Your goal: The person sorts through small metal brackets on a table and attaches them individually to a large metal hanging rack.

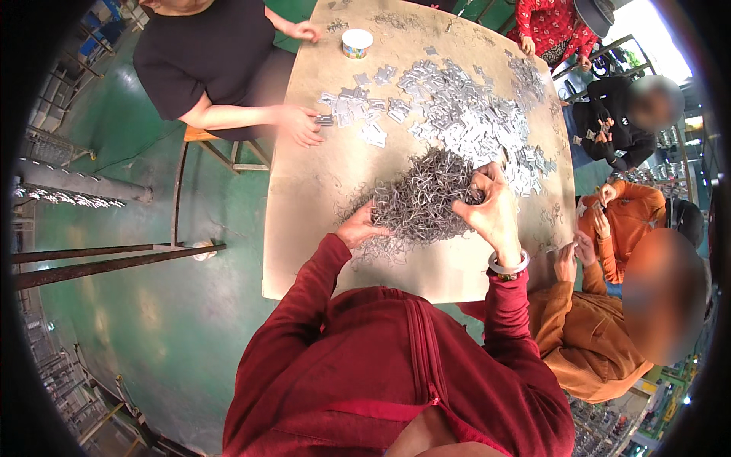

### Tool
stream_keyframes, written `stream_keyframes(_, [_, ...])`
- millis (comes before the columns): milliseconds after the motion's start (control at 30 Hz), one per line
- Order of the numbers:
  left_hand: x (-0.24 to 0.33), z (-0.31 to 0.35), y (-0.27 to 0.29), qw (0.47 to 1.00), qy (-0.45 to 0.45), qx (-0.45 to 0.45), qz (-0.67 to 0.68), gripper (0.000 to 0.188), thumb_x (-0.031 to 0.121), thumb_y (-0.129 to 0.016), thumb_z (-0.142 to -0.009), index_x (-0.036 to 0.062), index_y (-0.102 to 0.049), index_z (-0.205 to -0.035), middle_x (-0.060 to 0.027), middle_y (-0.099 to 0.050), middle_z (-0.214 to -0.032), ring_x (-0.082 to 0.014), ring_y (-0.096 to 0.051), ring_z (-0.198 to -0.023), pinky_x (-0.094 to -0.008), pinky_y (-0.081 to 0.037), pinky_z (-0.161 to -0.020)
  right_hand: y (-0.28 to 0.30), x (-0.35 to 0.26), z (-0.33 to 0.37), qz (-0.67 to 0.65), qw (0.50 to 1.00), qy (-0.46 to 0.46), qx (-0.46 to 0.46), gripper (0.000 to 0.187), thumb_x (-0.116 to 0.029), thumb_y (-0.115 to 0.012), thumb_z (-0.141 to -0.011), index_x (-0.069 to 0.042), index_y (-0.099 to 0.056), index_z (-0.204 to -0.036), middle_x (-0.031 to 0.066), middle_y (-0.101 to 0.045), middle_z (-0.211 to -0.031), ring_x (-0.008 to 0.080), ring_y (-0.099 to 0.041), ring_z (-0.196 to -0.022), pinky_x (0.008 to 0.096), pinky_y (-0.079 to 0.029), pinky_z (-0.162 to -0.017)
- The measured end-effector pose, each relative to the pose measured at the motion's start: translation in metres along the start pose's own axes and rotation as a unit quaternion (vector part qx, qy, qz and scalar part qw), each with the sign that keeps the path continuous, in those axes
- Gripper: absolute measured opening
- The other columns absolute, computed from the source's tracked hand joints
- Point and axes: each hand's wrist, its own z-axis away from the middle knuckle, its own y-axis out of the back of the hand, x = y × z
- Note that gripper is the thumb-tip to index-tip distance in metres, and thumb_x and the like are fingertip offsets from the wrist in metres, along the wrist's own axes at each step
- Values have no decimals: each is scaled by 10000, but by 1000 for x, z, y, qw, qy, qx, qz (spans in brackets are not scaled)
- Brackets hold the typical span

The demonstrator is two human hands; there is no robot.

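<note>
A big tangled clump of thin, dark grey bent wire pieces [428, 194] sits near my side of the table, between my two hands. My left hand [359, 226] presses against its left side, the fingertips partly hidden by the wires. My right hand [493, 209] grips the right side, with the thumb toward me and the fingers curled over the far edge. Loose wire pieces [381, 248] lie scattered below and left of the clump. Just beyond it spreads a heap of flat silvery metal plates [464, 107] with notched edges.
The brown-covered table [308, 266] carries a white paper tub [357, 43] at the far left. A co-worker's hand [302, 126] reaches over the left edge beside some plates. Several other people work along the right and far edges. A wooden stool [228, 145] stands at left.
</note>
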Motion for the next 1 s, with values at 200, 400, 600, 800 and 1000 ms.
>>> stream_keyframes(200, [11,15,5,998,37,21,-54,581,-105,-676,-673,56,-354,-1129,-138,-404,-1060,-242,-548,-956,-352,-498,-822,-1,3,-4,10,1000,12,-25,242,-140,-683,-555,12,-554,-692,113,-516,-863,292,-536,-713,374,-437,-624])
stream_keyframes(400, [16,6,19,963,66,66,-253,887,-41,-742,-629,90,-215,-1330,-218,-358,-1222,-313,-497,-1047,-388,-497,-826,25,-15,-9,13,999,15,-37,247,-136,-678,-550,15,-522,-668,98,-509,-852,277,-528,-666,373,-420,-600])
stream_keyframes(600, [8,-16,-7,976,-5,-20,-218,872,-83,-685,-679,57,-159,-1360,-165,-400,-1276,-247,-520,-1053,-350,-491,-828,36,-23,-10,-2,999,33,-9,259,-148,-673,-540,3,-487,-639,90,-483,-811,259,-486,-593,364,-381,-543])
stream_keyframes(800, [20,3,-17,991,-2,-23,-133,647,-86,-666,-690,10,-356,-1250,-83,-503,-1162,-152,-522,-1034,-311,-458,-869,11,-12,-1,-7,1000,11,16,247,-154,-674,-544,2,-517,-653,106,-504,-849,293,-530,-662,368,-432,-590])
stream_keyframes(1000, [27,23,-9,980,-18,0,-196,687,-20,-686,-698,68,-319,-1272,-116,-439,-1203,-208,-512,-1056,-323,-427,-873,3,-6,-6,31,999,8,-13,247,-151,-684,-539,7,-565,-686,124,-525,-887,308,-556,-763,394,-447,-635])
